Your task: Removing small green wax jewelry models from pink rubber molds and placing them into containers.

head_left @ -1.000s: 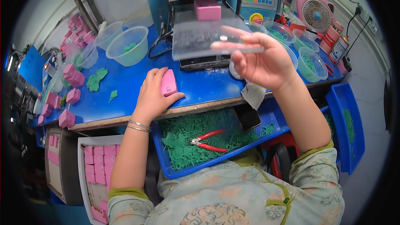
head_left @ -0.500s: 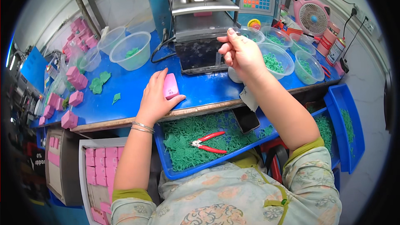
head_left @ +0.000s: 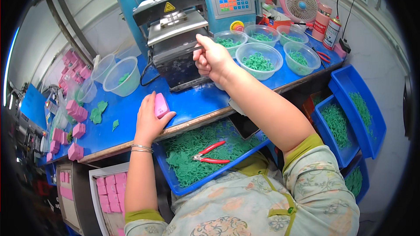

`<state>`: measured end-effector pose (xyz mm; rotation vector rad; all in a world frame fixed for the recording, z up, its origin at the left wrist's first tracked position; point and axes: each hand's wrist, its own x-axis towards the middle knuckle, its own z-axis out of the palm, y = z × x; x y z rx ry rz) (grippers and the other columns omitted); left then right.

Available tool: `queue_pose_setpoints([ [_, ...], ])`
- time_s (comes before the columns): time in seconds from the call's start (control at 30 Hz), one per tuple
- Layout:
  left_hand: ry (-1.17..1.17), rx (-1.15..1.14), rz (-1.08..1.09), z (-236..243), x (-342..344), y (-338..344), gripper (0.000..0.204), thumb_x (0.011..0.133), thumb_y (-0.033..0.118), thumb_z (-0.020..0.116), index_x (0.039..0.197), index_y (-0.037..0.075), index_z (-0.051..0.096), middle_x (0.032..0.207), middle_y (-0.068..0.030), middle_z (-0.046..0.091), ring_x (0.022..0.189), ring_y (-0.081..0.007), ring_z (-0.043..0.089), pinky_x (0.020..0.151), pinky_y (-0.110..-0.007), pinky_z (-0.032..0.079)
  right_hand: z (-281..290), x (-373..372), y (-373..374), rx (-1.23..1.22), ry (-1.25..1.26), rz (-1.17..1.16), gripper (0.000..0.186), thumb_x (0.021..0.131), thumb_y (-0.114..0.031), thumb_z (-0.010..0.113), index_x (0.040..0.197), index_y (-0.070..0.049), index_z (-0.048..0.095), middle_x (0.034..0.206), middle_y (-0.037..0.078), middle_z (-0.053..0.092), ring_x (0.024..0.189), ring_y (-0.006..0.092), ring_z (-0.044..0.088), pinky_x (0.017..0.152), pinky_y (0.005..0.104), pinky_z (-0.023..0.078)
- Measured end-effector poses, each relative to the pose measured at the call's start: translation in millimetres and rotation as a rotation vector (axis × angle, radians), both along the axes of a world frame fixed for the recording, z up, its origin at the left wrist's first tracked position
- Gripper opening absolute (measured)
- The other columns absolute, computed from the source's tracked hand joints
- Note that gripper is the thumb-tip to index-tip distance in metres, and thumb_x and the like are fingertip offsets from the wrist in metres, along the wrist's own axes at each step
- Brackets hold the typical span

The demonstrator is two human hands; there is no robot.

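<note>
- The left hand (head_left: 148,120) rests on the blue counter (head_left: 192,105) close to its front edge, fingers curled around a small pink block (head_left: 161,105) that stands upright between thumb and fingers.
- Two thin bangles (head_left: 142,149) sit on the left wrist, just over the counter's front edge.
- The right hand (head_left: 213,59) is raised at the front of the press machine (head_left: 175,43), which stands at the middle of the counter toward the back edge; its fingers are drawn together and pinch the edge of a thin clear sheet (head_left: 197,48) at the machine's opening. How much of the sheet is inside I cannot tell.
- Right of the machine, toward the counter's right end, stand four clear bowls (head_left: 259,59) with green bits in them.
- A pink fan (head_left: 301,3) and two spray cans (head_left: 328,27) stand at the back right corner.
- On the left part of the counter are empty-looking clear tubs (head_left: 121,75), some flat green pieces (head_left: 98,111), and more pink blocks (head_left: 75,129) near the left edge.
- Below the front edge, a blue tray (head_left: 168,175) holds a heap of green scraps with red-handled pliers (head_left: 210,155) lying on top.
- More blue bins (head_left: 350,118) of green scraps hang beyond the counter's right end.
</note>
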<state>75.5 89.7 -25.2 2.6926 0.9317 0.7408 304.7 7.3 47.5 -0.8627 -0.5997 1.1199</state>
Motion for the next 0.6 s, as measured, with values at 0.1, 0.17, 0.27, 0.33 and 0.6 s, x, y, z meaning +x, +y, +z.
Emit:
queue_pose_setpoints([
  [0.1,-0.072,0.035,-0.009,-3,5,-1,0.094,0.063,0.028,0.078,0.135,-0.002,0.025,0.134,-0.0229,0.031,0.123,-0.0347,0.035,0.101,-0.038,0.032,-3,7,-1,-0.021,-0.022,0.018,0.05,0.088,-0.045,0.044,0.061,-0.004,0.05,0.04,-0.002,0.034,0.032,0.0092,0.026,0.034,0.0247,0.019],
  [0.17,-0.117,0.042,-0.009,3,4,-5,0.099,0.062,0.026,0.079,0.137,0.0,0.02,0.135,-0.023,0.028,0.124,-0.0343,0.033,0.1,-0.038,0.033,4,5,-4,-0.027,-0.025,0.018,0.05,0.088,-0.045,0.044,0.061,-0.004,0.05,0.041,-0.002,0.035,0.032,0.009,0.027,0.034,0.0246,0.019],
  [0.27,-0.173,-0.005,-0.004,4,6,-3,0.111,0.059,0.024,0.081,0.14,0.005,0.009,0.136,-0.0247,0.022,0.125,-0.0378,0.031,0.101,-0.04,0.032,6,13,1,-0.046,-0.029,0.029,0.048,0.088,-0.043,0.044,0.063,-0.003,0.05,0.042,-0.001,0.037,0.033,0.0087,0.028,0.034,0.0245,0.02],
  [0.33,-0.244,-0.146,0.004,6,4,0,0.112,0.058,0.025,0.081,0.14,0.004,0.007,0.135,-0.0253,0.024,0.124,-0.0376,0.032,0.101,-0.039,0.032,8,13,13,-0.056,-0.137,-0.03,0.046,0.088,-0.04,0.044,0.065,-0.001,0.051,0.044,0.0,0.037,0.033,0.0088,0.028,0.035,0.025,0.021],
  [0.6,-0.371,0.232,-0.015,-6,-40,-24,0.097,0.057,0.026,0.081,0.134,0.003,0.027,0.12,-0.0201,0.039,0.109,-0.0347,0.042,0.094,-0.04,0.037,1,36,7,0.063,-0.208,0.17,0.045,0.088,-0.045,0.049,0.064,-0.008,0.053,0.04,-0.007,0.033,0.03,0.0048,0.026,0.032,0.0196,0.019],
])
